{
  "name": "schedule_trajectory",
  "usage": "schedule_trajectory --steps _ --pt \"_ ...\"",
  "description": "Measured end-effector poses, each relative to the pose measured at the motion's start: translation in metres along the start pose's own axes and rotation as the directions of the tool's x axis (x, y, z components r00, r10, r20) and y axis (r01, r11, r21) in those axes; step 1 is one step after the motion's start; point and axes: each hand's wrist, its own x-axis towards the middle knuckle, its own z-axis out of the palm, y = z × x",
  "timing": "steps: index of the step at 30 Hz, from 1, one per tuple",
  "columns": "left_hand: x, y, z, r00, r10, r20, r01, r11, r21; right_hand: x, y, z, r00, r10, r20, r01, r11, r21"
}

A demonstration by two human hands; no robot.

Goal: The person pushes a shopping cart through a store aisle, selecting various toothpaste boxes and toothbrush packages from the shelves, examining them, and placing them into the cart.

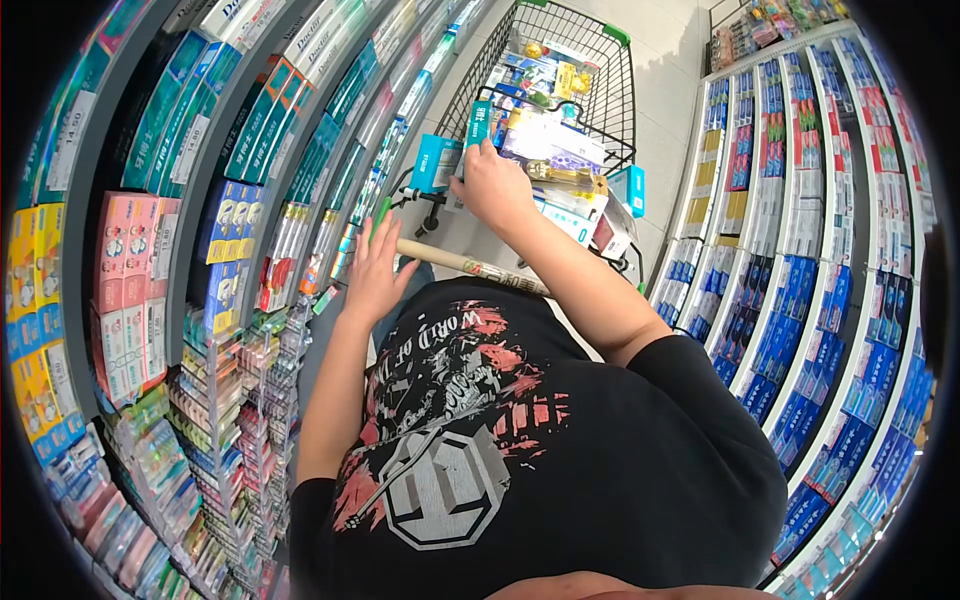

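Observation:
My right hand [496,187] is closed round the lower end of a slim teal toothpaste box [480,124] with white lettering. It holds the box over the near end of the shopping cart [612,92]. My left hand [375,275] lies by the green end of the cart's handle bar [450,258], fingers spread and gripping nothing. A larger turquoise box [436,164] sits just left of my right hand. Inside the cart are several packages, among them a purple-and-white pack [556,138] and a white box [570,212]. My right hand and forearm hide part of this pile.
Shelves of boxed goods, including teal boxes [262,122] and pink boxes [128,250], rise close on my left. Hanging packs [220,440] line the lower left. Another shelf with blue boxes [790,300] runs along the right. Tiled floor [662,130] shows beside the cart.

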Motion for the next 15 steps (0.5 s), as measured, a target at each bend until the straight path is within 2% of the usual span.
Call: schedule_trajectory --steps 2,5,8,11,12,13,15 --pt "0.000 -0.001 0.001 1.000 -0.003 -0.004 0.003 1.000 -0.006 0.001 0.002 0.002 1.000 0.027 0.004 -0.027 1.000 -0.014" --pt "-0.001 -0.003 0.004 1.000 -0.008 -0.008 0.008 1.000 -0.018 -0.002 0.007 -0.001 0.994 0.036 -0.103 -0.031 0.998 0.046" --pt "-0.001 -0.004 0.005 1.000 0.000 -0.016 -0.001 1.000 -0.022 0.000 0.023 0.001 0.982 0.005 -0.191 0.030 0.984 0.178" --pt "-0.001 -0.004 0.005 1.000 -0.010 -0.008 0.010 1.000 -0.028 -0.003 0.033 -0.016 0.971 0.115 -0.209 -0.018 0.910 0.415" --pt "-0.001 -0.003 0.004 1.000 -0.014 -0.004 0.014 0.999 -0.031 0.002 0.051 -0.001 0.957 0.131 -0.258 -0.008 0.903 0.429" --pt "0.000 -0.003 0.004 1.000 -0.016 -0.001 0.016 0.999 -0.034 0.001 0.060 -0.005 0.962 0.218 -0.165 -0.077 0.797 0.600" --pt "-0.001 -0.003 0.004 1.000 -0.014 -0.003 0.014 0.999 -0.034 -0.003 0.076 -0.014 0.943 0.327 0.063 -0.224 0.484 0.846"
